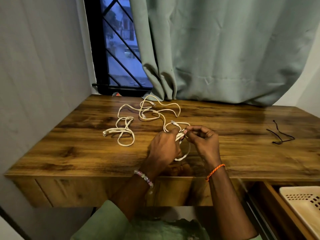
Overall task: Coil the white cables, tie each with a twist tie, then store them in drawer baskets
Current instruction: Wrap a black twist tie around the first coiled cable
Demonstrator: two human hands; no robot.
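Your left hand (164, 144) clamps the light, springy coiled cable (180, 135); right-hand fingers (188, 131) pinch together on its dark tie at 12 o'clock. Grip the bundle's middle.

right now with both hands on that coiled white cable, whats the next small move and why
Probably finish twisting the dark tie shut around the coiled cable. The left hand grips the bundle while the right hand pinches at a dark strand beside it. The other white cables lie loose on the desk, and spare twist ties wait to the right.
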